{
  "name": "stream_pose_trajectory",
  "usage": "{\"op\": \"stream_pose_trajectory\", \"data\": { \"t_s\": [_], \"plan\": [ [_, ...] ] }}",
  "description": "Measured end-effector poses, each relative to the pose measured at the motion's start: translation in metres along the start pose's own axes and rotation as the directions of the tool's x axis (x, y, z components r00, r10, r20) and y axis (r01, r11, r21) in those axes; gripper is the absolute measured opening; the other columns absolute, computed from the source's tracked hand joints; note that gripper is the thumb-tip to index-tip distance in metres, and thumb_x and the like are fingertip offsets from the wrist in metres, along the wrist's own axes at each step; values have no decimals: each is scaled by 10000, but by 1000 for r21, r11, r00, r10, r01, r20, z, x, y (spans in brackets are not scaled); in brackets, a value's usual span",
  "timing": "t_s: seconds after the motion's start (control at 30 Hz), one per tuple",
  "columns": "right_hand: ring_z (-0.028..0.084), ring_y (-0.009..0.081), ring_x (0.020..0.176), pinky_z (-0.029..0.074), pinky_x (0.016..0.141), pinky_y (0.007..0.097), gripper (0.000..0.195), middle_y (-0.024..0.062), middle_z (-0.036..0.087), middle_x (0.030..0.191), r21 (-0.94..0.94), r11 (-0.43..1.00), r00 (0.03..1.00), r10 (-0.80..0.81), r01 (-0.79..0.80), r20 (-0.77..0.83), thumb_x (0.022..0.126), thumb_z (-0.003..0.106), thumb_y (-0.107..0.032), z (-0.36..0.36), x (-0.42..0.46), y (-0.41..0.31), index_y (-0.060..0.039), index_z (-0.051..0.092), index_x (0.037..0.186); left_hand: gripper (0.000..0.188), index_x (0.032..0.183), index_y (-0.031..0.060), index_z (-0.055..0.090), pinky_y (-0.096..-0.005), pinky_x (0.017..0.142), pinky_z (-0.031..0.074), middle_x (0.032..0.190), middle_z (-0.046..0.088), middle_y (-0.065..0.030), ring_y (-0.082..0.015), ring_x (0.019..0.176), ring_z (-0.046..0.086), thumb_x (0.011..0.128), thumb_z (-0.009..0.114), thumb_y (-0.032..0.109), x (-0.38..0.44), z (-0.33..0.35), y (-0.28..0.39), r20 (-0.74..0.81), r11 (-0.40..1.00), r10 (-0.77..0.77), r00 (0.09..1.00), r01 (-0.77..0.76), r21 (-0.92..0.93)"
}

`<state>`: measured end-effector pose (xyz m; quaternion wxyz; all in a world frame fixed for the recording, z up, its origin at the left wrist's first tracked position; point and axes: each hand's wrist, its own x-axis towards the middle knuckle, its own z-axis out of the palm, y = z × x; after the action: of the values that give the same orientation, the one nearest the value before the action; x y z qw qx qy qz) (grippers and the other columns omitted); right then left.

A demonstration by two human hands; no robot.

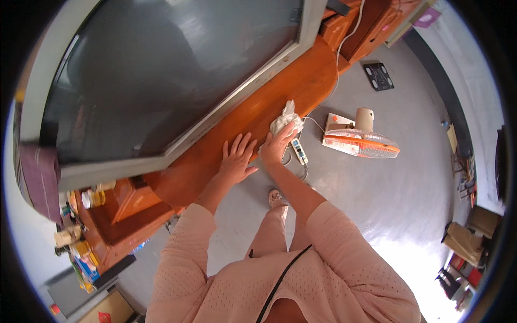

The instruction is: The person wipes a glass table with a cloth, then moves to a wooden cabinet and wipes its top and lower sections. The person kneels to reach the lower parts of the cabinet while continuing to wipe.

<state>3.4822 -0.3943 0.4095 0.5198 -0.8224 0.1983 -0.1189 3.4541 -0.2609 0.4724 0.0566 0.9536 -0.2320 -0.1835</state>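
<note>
My left hand [237,160] rests palm down on the wooden top of a TV cabinet [258,105], its fingers spread and nothing in it. Beside it, at the cabinet's front edge, my right hand [277,144] presses on a crumpled whitish cloth [287,118]. The cloth bunches up beyond my fingertips and lies on the wood. Just behind both hands stands a large television [161,76] with a grey frame and a dark screen.
On the grey floor to the right are an electric fan [361,139] with an orange rim, a power strip [299,151] with cords, and a bathroom scale [378,76]. A white cable [338,60] hangs over the cabinet's right end. Jars [93,199] crowd the lower left shelf.
</note>
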Motion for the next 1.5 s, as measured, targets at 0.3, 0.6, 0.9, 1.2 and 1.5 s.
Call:
{"op": "stream_pose_trajectory", "data": {
  "t_s": [0.3, 0.6, 0.9, 1.2, 1.5],
  "plan": [
    [39, 578, 1406, 185, 1163, 517, 885, 402, -149, 1496, -175, 947, 958, -282, 269, -51, 828, 623, 6, -23, 59, 40, -1, 76, 1524, 749, 1531, 230, 201, -671, 1117, 124, 1616, 61, -67, -316, 1474, 110, 918, 598, 398, -124, 48, -45, -86, 969, -231, 969, 237, 65],
    [9, 528, 1431, 114, 1183, 500, 748, 359, -129, 1525, -216, 941, 958, -221, 259, 182, 884, 549, 1, 2, -28, 0, 49, 129, 1501, 701, 1534, 260, 188, -638, 1142, 97, 1623, 15, -61, -317, 1489, 30, 949, 555, 380, -136, 47, -43, 83, 940, -342, 936, 342, 13],
    [10, 553, 1418, 158, 1165, 556, 782, 322, -168, 1536, -209, 954, 946, -149, 214, 289, 918, 549, -58, 37, -132, -34, 1, 59, 1524, 723, 1534, 212, 200, -634, 1145, 48, 1623, 17, -76, -316, 1490, 16, 935, 571, 375, -138, 45, -45, -3, 961, -265, 964, 264, -84],
    [26, 538, 1426, 263, 1152, 444, 836, 372, -279, 1477, -277, 942, 982, -173, 189, 81, 950, 519, -80, 94, -204, -37, 17, -96, 1507, 840, 1516, 96, 222, -505, 1180, 163, 1594, 182, -95, -292, 1469, 171, 810, 677, 106, -194, 61, -81, -164, 946, -150, 975, 93, -311],
    [9, 529, 1426, 211, 1155, 485, 867, 365, -170, 1517, -169, 978, 961, 157, -120, 227, 937, 503, -63, 141, -296, -70, 56, -162, 1482, 722, 1493, 98, 306, -488, 1182, 177, 1580, 236, -91, -268, 1456, 216, 851, 635, 149, -262, 68, -137, -185, 954, -87, 979, 28, -299]
  ]
}}
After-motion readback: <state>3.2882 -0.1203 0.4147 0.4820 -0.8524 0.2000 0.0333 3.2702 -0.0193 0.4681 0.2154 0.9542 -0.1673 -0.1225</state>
